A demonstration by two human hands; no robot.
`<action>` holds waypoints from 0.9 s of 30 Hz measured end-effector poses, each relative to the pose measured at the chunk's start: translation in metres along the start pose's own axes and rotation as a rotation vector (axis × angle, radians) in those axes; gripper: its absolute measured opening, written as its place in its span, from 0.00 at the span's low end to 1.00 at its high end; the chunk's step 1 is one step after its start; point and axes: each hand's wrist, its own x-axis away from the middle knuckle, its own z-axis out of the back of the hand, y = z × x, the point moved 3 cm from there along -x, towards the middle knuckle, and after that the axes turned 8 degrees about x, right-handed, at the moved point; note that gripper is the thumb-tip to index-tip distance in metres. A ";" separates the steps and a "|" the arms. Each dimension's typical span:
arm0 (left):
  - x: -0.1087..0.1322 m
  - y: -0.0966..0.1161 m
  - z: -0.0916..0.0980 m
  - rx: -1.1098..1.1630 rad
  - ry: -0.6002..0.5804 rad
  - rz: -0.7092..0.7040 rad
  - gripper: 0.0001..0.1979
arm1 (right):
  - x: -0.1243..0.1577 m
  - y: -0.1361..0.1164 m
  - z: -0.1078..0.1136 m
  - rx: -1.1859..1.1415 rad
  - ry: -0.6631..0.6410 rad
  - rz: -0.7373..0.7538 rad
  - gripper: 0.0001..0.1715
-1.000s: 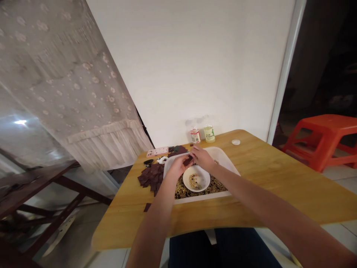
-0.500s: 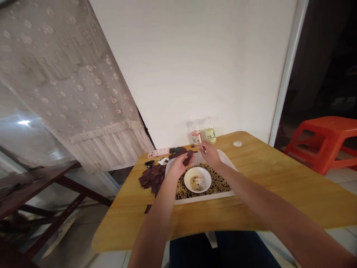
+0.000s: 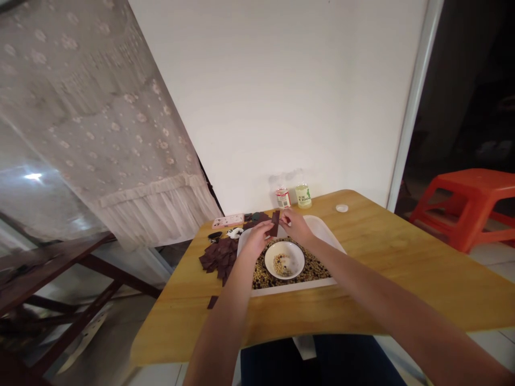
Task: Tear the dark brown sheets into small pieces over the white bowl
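Note:
My left hand (image 3: 257, 239) is closed on a flat, dark brown rectangular piece (image 3: 276, 223), held upright above the far part of a white tray (image 3: 281, 289). Right beside the piece's right edge, my right hand (image 3: 296, 225) has its fingers pinched together; what they hold is too small to make out. Small yellowish and dark beads or seeds (image 3: 316, 268) cover the tray floor. Among them sits a white bowl (image 3: 296, 260), with some pale ones and a few dark ones inside. A pile of similar brown pieces (image 3: 219, 257) lies left of the tray.
At the table's back stand a red-and-white container (image 3: 283, 199) and a pale green labelled one (image 3: 303, 197). A white lid (image 3: 341, 208) lies to their right. A pink phone (image 3: 228, 221) rests at the back left. An orange stool (image 3: 470, 203) stands beyond the table's right side.
My right hand has come down and closer to the brown piece. The piece in my left hand has turned more upright. The bowl and tray stay put.

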 end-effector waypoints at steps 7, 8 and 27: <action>0.002 -0.001 -0.003 -0.215 -0.034 -0.086 0.06 | 0.000 -0.010 0.002 -0.006 0.009 0.044 0.12; 0.001 -0.001 -0.003 -0.216 -0.050 -0.094 0.06 | 0.000 -0.011 0.002 -0.011 0.001 0.052 0.12; 0.007 0.002 -0.008 0.140 -0.072 0.048 0.09 | 0.000 -0.009 0.004 0.009 -0.005 0.069 0.08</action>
